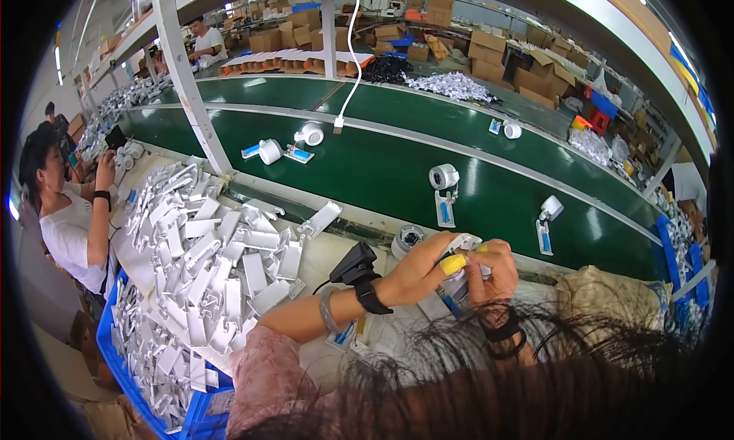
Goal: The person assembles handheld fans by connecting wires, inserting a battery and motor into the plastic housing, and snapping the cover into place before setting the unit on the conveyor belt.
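In front of me, my left hand [424, 268] and my right hand [493, 270] are close together, their fingers pinched around a small white plastic piece [463, 243]. Yellow wraps [453, 264] cover some fingertips. Fingers hide most of the piece, so its exact kind does not show. Just beyond my left hand stands a round white lamp head [407, 240] at the bench edge. Under my hands lie white parts with blue strips, partly covered by hair. On my left, a big heap of white plastic brackets [222, 264] spreads over the bench.
Beyond the bench runs a green conveyor belt [367, 161] carrying several white lamp heads [443, 177] with blue-marked plates. A white cable [352, 50] hangs over it. A blue bin [115, 363] holds more brackets. A co-worker [73, 218] sits at left; a sack [612, 295] lies right.
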Motion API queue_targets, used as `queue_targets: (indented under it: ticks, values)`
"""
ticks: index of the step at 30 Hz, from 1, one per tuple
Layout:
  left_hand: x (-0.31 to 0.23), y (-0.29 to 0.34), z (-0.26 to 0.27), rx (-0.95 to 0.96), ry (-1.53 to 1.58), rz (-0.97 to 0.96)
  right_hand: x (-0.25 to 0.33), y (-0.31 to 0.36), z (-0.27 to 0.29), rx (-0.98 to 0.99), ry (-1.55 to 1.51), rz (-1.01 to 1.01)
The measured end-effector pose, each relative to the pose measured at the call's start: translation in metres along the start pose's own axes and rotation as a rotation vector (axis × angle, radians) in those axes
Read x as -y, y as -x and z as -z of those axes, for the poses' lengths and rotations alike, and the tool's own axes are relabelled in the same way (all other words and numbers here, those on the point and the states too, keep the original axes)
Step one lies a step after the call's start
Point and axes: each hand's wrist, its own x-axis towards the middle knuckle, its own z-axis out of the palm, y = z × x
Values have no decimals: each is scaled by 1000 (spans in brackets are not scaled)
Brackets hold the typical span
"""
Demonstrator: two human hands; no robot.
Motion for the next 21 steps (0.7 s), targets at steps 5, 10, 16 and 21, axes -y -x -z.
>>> queue_targets:
  ticks: [5, 10, 16, 21]
  values:
    - [4, -2, 0, -21, -22, 35, -3, 3, -4, -2, 0, -22]
    - [-1, -4, 2, -29, -34, 54, 0, 3, -5, 8, 16, -28]
    - [2, -13, 26, -37, 100, 326, -5, -5, -3, 73, 12, -102]
    - [49, -38, 75, -351, 268, 258, -9, -10, 19, 88, 127, -205]
